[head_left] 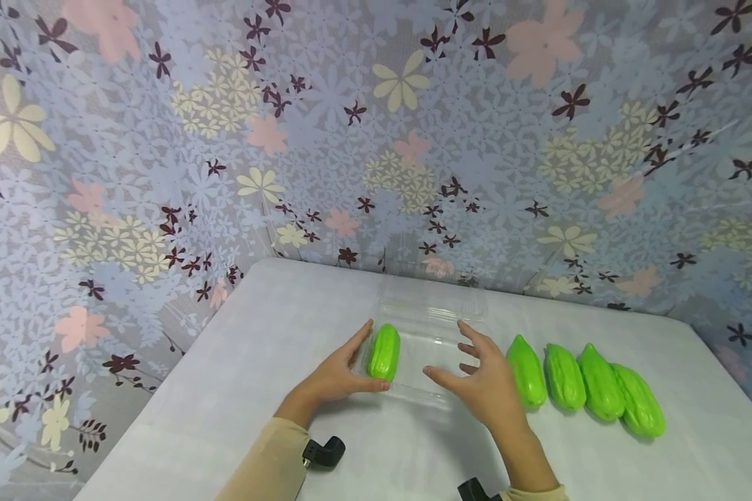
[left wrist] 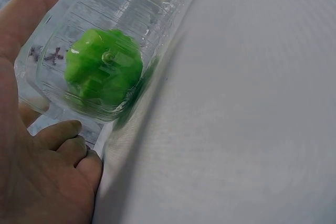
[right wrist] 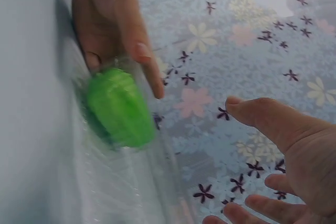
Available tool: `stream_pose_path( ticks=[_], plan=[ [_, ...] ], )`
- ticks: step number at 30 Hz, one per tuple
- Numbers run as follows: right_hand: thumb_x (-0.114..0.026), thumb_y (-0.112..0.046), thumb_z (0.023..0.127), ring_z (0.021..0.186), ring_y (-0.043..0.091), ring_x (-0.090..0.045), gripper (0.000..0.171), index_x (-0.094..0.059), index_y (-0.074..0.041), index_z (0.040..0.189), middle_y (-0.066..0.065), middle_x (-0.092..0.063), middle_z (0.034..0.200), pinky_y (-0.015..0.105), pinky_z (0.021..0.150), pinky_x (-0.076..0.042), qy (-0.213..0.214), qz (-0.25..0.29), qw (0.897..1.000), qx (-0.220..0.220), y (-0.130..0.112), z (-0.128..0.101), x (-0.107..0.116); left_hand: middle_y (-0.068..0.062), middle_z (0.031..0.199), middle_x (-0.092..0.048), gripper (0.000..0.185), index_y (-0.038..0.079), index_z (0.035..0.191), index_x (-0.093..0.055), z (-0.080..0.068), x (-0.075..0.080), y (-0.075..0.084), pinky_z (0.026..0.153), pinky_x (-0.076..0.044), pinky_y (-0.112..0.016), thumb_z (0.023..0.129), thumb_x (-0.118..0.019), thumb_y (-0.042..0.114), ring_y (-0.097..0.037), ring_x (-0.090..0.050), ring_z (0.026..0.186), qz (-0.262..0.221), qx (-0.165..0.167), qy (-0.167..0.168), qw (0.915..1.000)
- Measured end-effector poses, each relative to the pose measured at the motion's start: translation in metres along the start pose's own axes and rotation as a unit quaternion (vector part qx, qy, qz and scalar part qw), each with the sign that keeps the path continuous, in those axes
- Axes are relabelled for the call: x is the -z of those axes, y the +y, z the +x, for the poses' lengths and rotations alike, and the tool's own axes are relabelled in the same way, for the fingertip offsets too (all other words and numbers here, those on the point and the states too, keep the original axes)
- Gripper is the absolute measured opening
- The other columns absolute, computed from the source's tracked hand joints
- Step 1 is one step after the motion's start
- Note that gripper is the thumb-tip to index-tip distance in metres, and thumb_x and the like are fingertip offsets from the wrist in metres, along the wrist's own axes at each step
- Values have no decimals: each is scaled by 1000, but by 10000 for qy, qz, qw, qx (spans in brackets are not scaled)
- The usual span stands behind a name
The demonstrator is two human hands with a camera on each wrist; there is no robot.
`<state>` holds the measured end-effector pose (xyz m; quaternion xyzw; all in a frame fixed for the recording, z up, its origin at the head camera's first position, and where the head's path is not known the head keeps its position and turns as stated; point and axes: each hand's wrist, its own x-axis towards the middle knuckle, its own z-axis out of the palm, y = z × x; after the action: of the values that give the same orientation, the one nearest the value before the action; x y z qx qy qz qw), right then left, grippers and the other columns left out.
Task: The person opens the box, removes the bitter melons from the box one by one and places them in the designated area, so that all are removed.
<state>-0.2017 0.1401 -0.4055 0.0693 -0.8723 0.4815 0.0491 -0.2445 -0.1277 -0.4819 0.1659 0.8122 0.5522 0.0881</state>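
A clear plastic container (head_left: 420,391) lies on the white table with its lid (head_left: 432,300) folded back toward the wall. At the left end inside it is a shiny, ridged green gourd (head_left: 384,353), seen end-on through the plastic in the left wrist view. My left hand (head_left: 335,379) grips that end of the container, thumb by the front rim and fingers round the far side. Over the container's right part, my right hand (head_left: 485,379) is spread with thumb and fingers apart, holding nothing.
Right of the container, several more green gourds (head_left: 564,377) lie in a row on the white table (head_left: 225,403). A wall with flower-patterned paper (head_left: 326,139) rises behind the table's back edge.
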Motion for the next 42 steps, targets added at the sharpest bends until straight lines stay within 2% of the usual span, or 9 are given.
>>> stream_pose_path(
  ticks=[6, 14, 21, 26, 29, 36, 42],
  plan=[
    [-90, -37, 76, 129, 37, -53, 96, -41, -6, 153, 16, -41, 152, 48, 94, -55, -154, -33, 9998, 133, 6, 2, -17, 9, 165, -16, 112, 35, 162, -16, 0, 0, -1, 119, -25, -40, 77, -89, 37, -17, -17, 150, -47, 39, -25, 10000],
    [-90, -37, 77, 125, 39, -55, 91, -46, -6, 151, 19, -45, 148, 49, 93, -56, -342, -172, 9992, 114, 6, 5, -30, 8, 166, -15, 115, 27, 164, -15, -1, 1, 2, 119, -24, -40, 77, -89, 39, -16, -15, 150, -67, 29, -58, 10000],
    [-90, -30, 78, 120, 41, -58, 81, -53, -6, 146, 19, -52, 141, 52, 91, -56, -400, -194, 9983, 368, 2, 12, -40, 7, 166, -16, 115, 28, 164, -15, -2, 1, 5, 119, -25, -40, 77, -89, 37, -17, -17, 150, -79, 49, -28, 10000],
    [-90, -26, 78, 117, 41, -60, 74, -58, -7, 142, 18, -55, 138, 53, 88, -57, -469, -287, 9973, 496, 0, 17, -47, 6, 166, -16, 113, 35, 162, -15, -2, 1, 4, 119, -26, -41, 76, -89, 41, -17, -17, 150, -111, 48, -56, 9999],
    [-89, -26, 79, 115, 40, -61, 72, -59, -8, 141, 17, -56, 138, 52, 88, -57, -494, -393, 9968, 497, -1, 20, -51, 6, 166, -16, 112, 37, 162, -16, -1, 1, 4, 119, -26, -40, 77, -89, 39, -17, -17, 150, -126, 28, -67, 9999],
    [-89, -28, 79, 113, 39, -63, 73, -58, -7, 142, 18, -55, 137, 48, 86, -58, -669, -360, 9961, 439, -4, 26, -60, 8, 166, -16, 112, 28, 164, -16, 0, 0, 2, 118, -27, -41, 78, -88, 37, -18, -17, 150, -42, 15, -30, 10000],
    [-90, -27, 77, 114, 40, -63, 76, -57, -7, 143, 19, -53, 140, 47, 84, -59, -782, -297, 9962, 256, -5, 30, -67, 8, 166, -16, 113, 30, 163, -16, 0, 1, 1, 118, -28, -39, 77, -88, 41, -18, -17, 150, 30, 27, -24, 10000]
  ],
)
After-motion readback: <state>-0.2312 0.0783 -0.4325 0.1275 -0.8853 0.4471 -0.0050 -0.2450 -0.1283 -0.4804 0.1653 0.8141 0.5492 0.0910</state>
